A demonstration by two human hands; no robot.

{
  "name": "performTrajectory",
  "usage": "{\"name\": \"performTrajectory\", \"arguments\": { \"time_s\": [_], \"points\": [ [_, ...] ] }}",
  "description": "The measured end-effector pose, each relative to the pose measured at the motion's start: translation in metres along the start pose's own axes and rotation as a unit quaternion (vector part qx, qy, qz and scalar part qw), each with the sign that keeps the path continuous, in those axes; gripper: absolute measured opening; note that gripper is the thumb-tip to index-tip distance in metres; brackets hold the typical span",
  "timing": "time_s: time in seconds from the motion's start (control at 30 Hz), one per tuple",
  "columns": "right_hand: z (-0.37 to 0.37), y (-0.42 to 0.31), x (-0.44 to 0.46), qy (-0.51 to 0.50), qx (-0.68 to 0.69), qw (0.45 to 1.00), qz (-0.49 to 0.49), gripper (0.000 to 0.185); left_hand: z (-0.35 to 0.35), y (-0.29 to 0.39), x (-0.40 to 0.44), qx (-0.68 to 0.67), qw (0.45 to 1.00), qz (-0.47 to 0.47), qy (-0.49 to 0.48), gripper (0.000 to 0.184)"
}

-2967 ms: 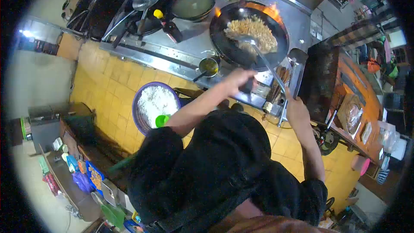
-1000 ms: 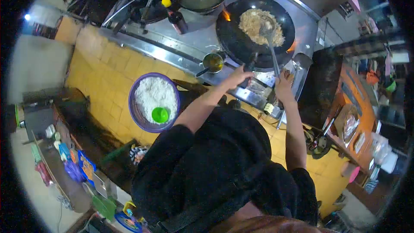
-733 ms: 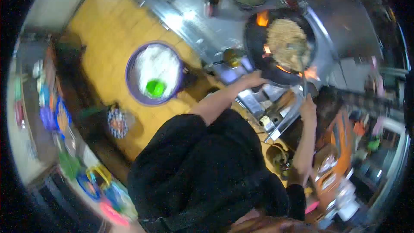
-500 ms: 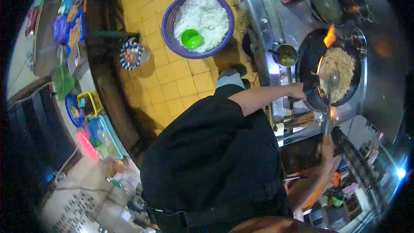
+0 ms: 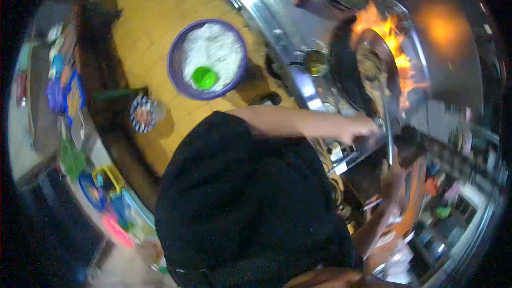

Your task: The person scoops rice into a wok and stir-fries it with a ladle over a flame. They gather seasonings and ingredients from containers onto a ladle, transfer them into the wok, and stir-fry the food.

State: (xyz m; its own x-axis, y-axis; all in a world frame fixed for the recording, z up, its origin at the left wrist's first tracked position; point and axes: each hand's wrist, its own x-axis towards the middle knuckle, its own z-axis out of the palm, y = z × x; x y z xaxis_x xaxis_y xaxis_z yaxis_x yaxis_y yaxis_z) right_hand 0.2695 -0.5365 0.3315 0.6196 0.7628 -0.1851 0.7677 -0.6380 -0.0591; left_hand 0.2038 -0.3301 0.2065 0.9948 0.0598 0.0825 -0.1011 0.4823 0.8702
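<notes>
My left hand is closed at the near edge of a dark wok, gripping it; the exact grip is blurred. The wok is tilted, with brownish food inside and tall flames along its far side. My right hand is wrapped round the handle of a long metal ladle, whose head reaches into the food.
A small pot stands beside the wok on the steel stove top. On the yellow tiled floor are a purple basin of white rice with a green bowl, and a striped container.
The wok has tilted and moved nearer, with my left hand on it. Flames have grown much larger. My right hand stays on the ladle. The whole view has shifted.
</notes>
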Motion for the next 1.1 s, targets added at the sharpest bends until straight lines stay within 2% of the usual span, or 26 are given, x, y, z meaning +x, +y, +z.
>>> {"name": "performTrajectory", "arguments": {
  "time_s": [0.03, 0.07, 0.1, 0.13, 0.2, 0.23, 0.27, 0.33, 0.37, 0.4, 0.43, 0.47, 0.53, 0.6, 0.63, 0.67, 0.7, 0.73, 0.8, 0.87, 0.9, 0.97, 1.03, 1.07, 1.1],
  "points": [
    [-0.013, -0.026, -0.005, -0.010, -0.043, 0.998, 0.052, 0.054, -0.007, -0.004, 0.003, -0.234, 0.890, -0.391, 0.032, 0.015],
    [-0.012, -0.033, -0.010, -0.028, -0.010, 0.995, 0.100, 0.057, -0.044, -0.046, 0.000, -0.235, 0.929, -0.251, -0.135, 0.023],
    [-0.004, -0.028, -0.018, -0.011, 0.004, 0.995, 0.094, 0.059, -0.061, -0.051, 0.005, -0.090, 0.946, -0.310, 0.013, 0.024],
    [0.001, -0.026, -0.024, -0.001, 0.009, 0.993, 0.121, 0.059, -0.067, -0.050, 0.008, 0.065, 0.923, -0.343, 0.162, 0.024],
    [0.014, -0.032, -0.028, -0.046, -0.018, 0.986, 0.161, 0.058, -0.007, 0.012, -0.021, 0.220, 0.887, -0.322, 0.247, 0.020],
    [0.022, -0.036, -0.033, -0.042, -0.003, 0.982, 0.187, 0.058, 0.001, 0.000, -0.039, -0.090, 0.943, -0.298, 0.120, 0.016],
    [0.029, -0.039, -0.036, -0.037, -0.008, 0.978, 0.203, 0.058, 0.021, 0.040, -0.053, -0.103, 0.913, -0.379, 0.107, 0.014],
    [0.037, -0.046, -0.033, -0.024, 0.003, 0.968, 0.251, 0.059, 0.026, 0.063, -0.059, -0.078, 0.893, -0.442, 0.039, 0.014],
    [0.040, -0.050, -0.037, -0.040, 0.041, 0.965, 0.257, 0.063, 0.021, 0.066, -0.045, -0.049, 0.895, -0.437, 0.074, 0.016],
    [0.046, -0.050, -0.040, -0.056, 0.078, 0.961, 0.260, 0.069, -0.013, 0.023, -0.023, -0.035, 0.923, -0.384, 0.022, 0.016],
    [0.056, -0.048, -0.040, -0.051, 0.051, 0.961, 0.265, 0.069, -0.027, 0.022, -0.008, -0.071, 0.921, -0.376, 0.080, 0.015],
    [0.066, -0.045, -0.038, -0.044, 0.023, 0.962, 0.267, 0.070, -0.059, -0.011, 0.002, 0.004, 0.940, -0.336, 0.061, 0.012],
    [0.075, -0.026, -0.036, -0.029, -0.009, 0.962, 0.270, 0.069, -0.038, 0.006, -0.011, -0.031, 0.902, -0.382, 0.199, 0.010],
    [0.055, 0.007, -0.033, 0.002, -0.054, 0.964, 0.261, 0.067, -0.024, 0.025, -0.051, -0.200, 0.874, -0.429, 0.109, 0.011],
    [0.027, 0.021, -0.037, -0.040, 0.183, 0.943, 0.276, 0.065, -0.012, 0.046, -0.065, -0.138, 0.879, -0.449, 0.078, 0.012],
    [0.009, 0.032, -0.037, -0.077, 0.411, 0.867, 0.270, 0.063, -0.002, 0.064, -0.067, -0.072, 0.882, -0.464, 0.047, 0.013],
    [0.005, 0.035, -0.035, -0.091, 0.451, 0.835, 0.302, 0.040, -0.003, 0.063, -0.062, -0.055, 0.882, -0.463, 0.060, 0.013],
    [0.017, 0.034, -0.027, -0.092, 0.450, 0.836, 0.300, 0.040, -0.024, 0.041, -0.052, -0.063, 0.888, -0.455, 0.026, 0.014],
    [0.074, 0.022, 0.009, -0.021, 0.287, 0.945, 0.155, 0.034, -0.048, 0.009, -0.023, -0.043, 0.934, -0.352, 0.043, 0.016],
    [0.145, -0.009, 0.070, -0.017, 0.243, 0.931, 0.270, 0.034, -0.093, -0.050, -0.001, -0.036, 0.952, -0.302, 0.024, 0.015],
    [0.147, 0.002, 0.070, -0.015, 0.246, 0.930, 0.273, 0.034, -0.102, -0.062, 0.003, -0.033, 0.952, -0.304, 0.022, 0.015],
    [0.143, 0.034, 0.068, -0.053, 0.199, 0.963, 0.172, 0.035, -0.116, -0.071, 0.019, 0.085, 0.972, -0.220, -0.013, 0.011],
    [0.047, 0.043, 0.051, -0.098, 0.175, 0.954, 0.223, 0.037, -0.120, -0.077, 0.019, 0.070, 0.969, -0.238, 0.000, 0.010],
    [0.023, 0.042, 0.051, -0.110, 0.181, 0.946, 0.247, 0.039, -0.119, -0.078, 0.021, 0.054, 0.964, -0.259, 0.015, 0.009],
    [0.055, 0.041, 0.063, -0.112, 0.180, 0.946, 0.246, 0.039, -0.120, -0.080, 0.020, 0.019, 0.967, -0.255, 0.006, 0.009]
  ]
}}
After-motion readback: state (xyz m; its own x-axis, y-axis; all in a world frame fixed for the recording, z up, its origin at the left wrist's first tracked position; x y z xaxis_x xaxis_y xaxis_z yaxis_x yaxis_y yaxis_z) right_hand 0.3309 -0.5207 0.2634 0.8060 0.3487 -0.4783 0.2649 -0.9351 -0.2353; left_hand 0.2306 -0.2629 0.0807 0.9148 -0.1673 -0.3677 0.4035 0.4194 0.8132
